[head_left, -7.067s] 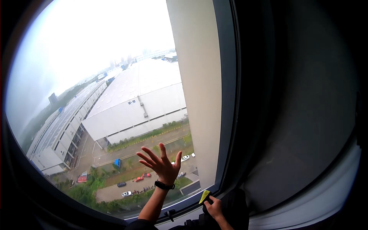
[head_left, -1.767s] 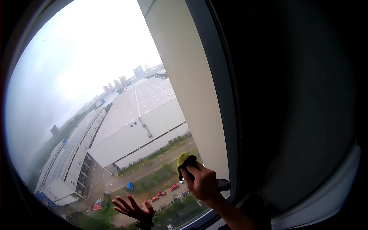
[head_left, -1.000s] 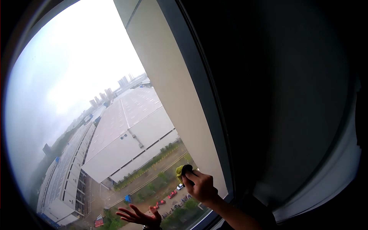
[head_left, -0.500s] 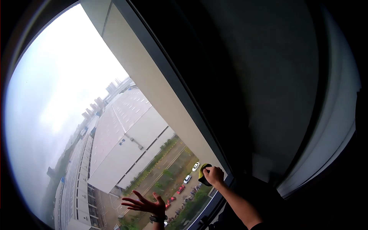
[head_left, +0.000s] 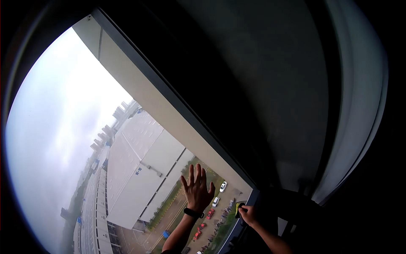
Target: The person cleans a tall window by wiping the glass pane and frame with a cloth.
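1. Step: cloth held near the window frame (head_left: 253, 197); any shift of it calls for you keeping that pinch.
2. Your left hand (head_left: 197, 194): open, fingers spread before the window (head_left: 63, 127); glass contact unclear.
3. Your right hand (head_left: 249, 216): closed on the yellow-green cloth (head_left: 238, 208); cloth sits at its fingertips, right of your left hand.

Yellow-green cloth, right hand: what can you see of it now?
The cloth looks like soft fabric, yellow-green with a dark part. It is small in view and bunched up, gripped in the right hand, near the lower corner of the window frame. Its far side is hidden; whether it touches the glass, I can't tell.
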The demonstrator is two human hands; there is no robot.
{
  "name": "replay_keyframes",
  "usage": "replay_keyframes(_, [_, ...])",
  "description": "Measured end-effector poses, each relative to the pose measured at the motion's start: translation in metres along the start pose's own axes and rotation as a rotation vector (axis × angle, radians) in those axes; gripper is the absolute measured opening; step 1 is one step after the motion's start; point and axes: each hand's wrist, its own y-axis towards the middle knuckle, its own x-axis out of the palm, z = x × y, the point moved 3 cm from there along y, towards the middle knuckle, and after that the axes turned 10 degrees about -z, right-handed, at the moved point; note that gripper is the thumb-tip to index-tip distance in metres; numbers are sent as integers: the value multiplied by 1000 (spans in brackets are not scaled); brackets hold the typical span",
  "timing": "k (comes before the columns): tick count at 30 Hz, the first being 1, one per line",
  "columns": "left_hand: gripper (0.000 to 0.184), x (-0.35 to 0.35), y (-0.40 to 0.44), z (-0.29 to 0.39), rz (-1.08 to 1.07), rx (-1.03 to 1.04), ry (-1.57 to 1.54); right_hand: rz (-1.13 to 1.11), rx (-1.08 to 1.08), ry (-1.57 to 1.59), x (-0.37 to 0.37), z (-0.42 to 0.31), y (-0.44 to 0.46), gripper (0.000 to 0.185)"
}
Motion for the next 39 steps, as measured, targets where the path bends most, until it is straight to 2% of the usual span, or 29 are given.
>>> replay_keyframes(1, [56,4,2,5,-49,50,-13,-18,-6,-33,-2,2,2,41])
replay_keyframes(3, [53,18,3,13,-80,120,-28,137,-40,-84,-14,-12,6,40])
replay_keyframes(5, [52,24,4,11,-124,175,-71,91,-20,-69,-37,-58,12,36])
replay_keyframes(7, [51,20,10,4,-155,229,-102,60,34,-83,-41,-70,17,45])
replay_keyframes(10, [51,-11,9,-8,-118,176,-258,85,14,-33,-33,-62,21,44])
replay_keyframes(13, [59,-35,11,-3,-77,116,-30,96,25,-84,-46,-59,24,43])
replay_keyframes(15, [59,-32,6,0,-120,120,-3,33,-16,-49,-37,-50,32,42])
replay_keyframes(19, [62,13,-19,8,-285,171,31,-104,-53,-78,-39,-74,30,37])
replay_keyframes(21, [63,31,-32,10,-322,189,33,-50,-126,-135,-25,-53,36,38])
replay_keyframes(22, [64,33,-35,11,-316,188,8,-92,-106,-93,-26,-53,37,40])
replay_keyframes(25, [63,26,-35,3,-300,137,-148,-133,-52,-126,-41,-88,33,39])
replay_keyframes(27, [63,1,-35,5,-193,46,-176,-158,-80,-89,-44,-87,31,40])
replay_keyframes(29, [66,-28,-34,-6,-150,-37,-56,-150,-39,-148,-44,-90,30,41])
replay_keyframes(31, [70,-52,-38,-19,-116,-112,-138,-183,-36,-183,-45,-98,29,41])
replay_keyframes(33, [68,-74,-50,-32,-30,-201,-197,-181,-152,-259,-45,-122,29,41])
replay_keyframes(35, [64,-83,-64,-47,93,-272,-162,-200,-380,-271,-36,-147,35,38])
replay_keyframes(39, [52,-59,-72,-61,208,-343,377,-304,-644,-228,-14,-253,45,37])
